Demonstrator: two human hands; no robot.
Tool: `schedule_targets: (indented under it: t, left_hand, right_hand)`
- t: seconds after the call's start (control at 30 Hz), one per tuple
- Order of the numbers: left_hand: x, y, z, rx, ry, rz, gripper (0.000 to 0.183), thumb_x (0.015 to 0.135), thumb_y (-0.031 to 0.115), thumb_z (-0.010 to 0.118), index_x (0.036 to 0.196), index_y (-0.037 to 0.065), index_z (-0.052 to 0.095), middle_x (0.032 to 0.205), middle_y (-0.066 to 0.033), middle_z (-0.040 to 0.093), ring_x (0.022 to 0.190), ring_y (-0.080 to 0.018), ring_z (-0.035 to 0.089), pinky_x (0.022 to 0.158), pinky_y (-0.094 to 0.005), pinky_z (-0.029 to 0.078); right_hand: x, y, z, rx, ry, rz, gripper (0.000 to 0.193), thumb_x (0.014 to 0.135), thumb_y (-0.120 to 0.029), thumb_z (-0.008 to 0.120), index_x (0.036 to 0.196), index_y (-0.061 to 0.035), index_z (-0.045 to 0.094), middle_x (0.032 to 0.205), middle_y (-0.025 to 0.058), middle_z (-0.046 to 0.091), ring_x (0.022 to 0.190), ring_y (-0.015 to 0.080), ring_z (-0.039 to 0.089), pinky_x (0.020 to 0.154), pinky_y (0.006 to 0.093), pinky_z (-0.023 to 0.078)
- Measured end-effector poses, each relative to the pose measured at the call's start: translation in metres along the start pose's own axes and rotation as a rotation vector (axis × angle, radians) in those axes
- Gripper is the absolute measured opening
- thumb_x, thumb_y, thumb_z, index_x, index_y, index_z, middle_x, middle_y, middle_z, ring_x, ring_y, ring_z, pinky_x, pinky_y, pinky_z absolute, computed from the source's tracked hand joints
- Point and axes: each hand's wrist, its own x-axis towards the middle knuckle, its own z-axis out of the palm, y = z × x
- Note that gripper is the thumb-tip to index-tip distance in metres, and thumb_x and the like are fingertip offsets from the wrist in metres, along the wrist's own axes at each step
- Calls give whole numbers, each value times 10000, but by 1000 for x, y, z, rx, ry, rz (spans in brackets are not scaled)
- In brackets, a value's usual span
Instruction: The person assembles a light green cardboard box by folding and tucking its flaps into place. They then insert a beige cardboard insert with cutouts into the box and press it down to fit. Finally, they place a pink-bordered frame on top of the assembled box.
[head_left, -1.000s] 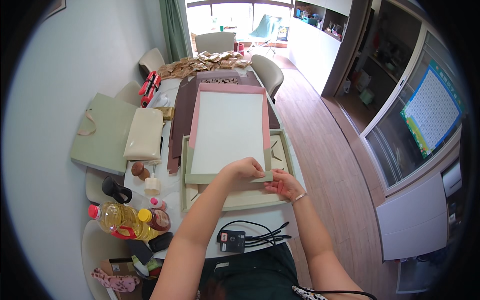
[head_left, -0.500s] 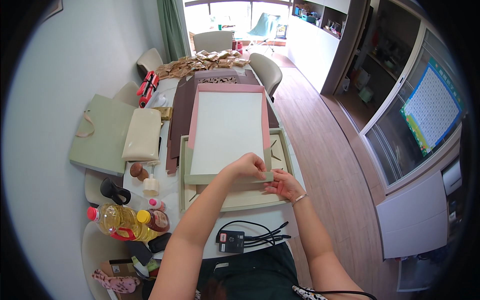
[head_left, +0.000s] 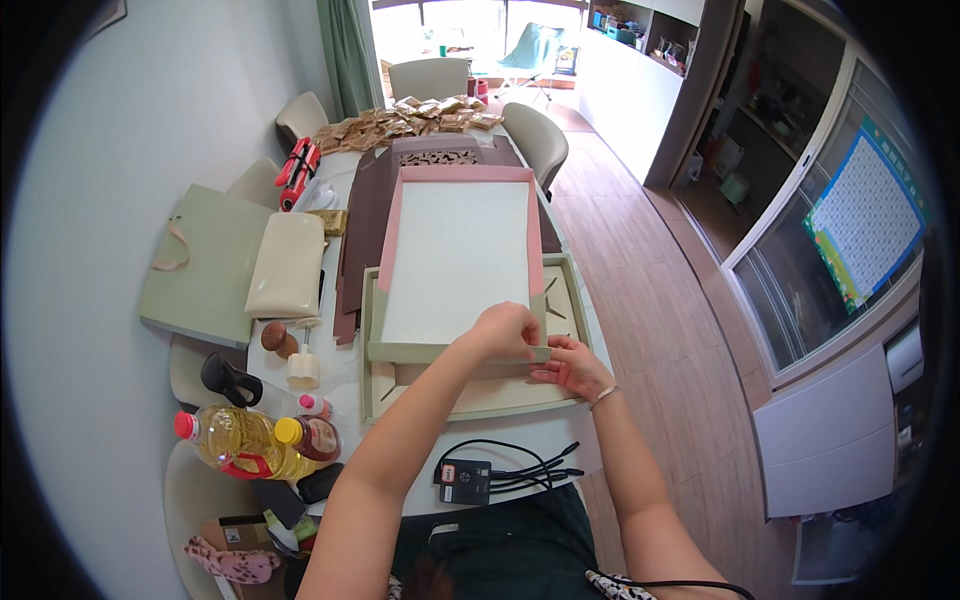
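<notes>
A shallow rectangular box (head_left: 460,255) with a white inside, pink walls at the far end and pale green walls at the near end lies partly over a larger pale green tray (head_left: 505,395). My left hand (head_left: 508,330) reaches across to the box's near right corner, fingers pinched on its green wall. Just right of it, my right hand (head_left: 572,369) grips the same corner from outside, thumb above and fingers curled beneath. The left hand's back hides some of the fingertips' contact.
Brown cardboard sheets (head_left: 362,225) lie under the box's left side, with several small packets (head_left: 400,122) beyond. Left stand an oil bottle (head_left: 235,437), a yellow-capped jar (head_left: 310,438) and a cream pump bottle (head_left: 303,371). A black device (head_left: 465,483) with cables lies near me.
Both hands stay at the same corner with nearly the same grip. The box's near edge sits slightly higher, and more of the tray shows below it.
</notes>
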Motion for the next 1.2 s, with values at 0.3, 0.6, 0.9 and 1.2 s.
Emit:
schedule_targets:
  t: [0.3,0.6,0.9,1.2]
  left_hand:
    - [-10,4,-2,63,11,35,151,639,146,809,748,101,715,735,-41,704,686,-196,658,629,-339,508]
    - [-11,-4,3,-14,31,131,154,673,108,783,777,51,685,730,-79,685,678,-219,645,632,-339,501]
    - [-10,-4,6,-167,-45,110,132,768,57,711,840,7,612,709,-93,626,659,-193,576,632,-328,472]
    - [2,-21,11,-237,-100,49,114,829,88,688,854,8,611,731,-57,619,678,-142,547,644,-296,465]
  right_hand:
    - [12,-29,4,-404,-90,77,423,858,-14,670,1209,-2,433,976,125,598,823,242,689,689,387,620]
    - [21,-22,-4,-456,-87,17,394,858,-18,664,1182,28,444,962,120,596,788,221,684,715,372,617]
    - [10,-28,2,-325,-42,171,406,819,-70,726,1133,-9,477,966,112,601,761,212,676,693,413,621]
    - [7,-28,1,-126,-57,234,326,906,-240,674,1094,-19,525,939,90,609,822,254,690,729,451,605]
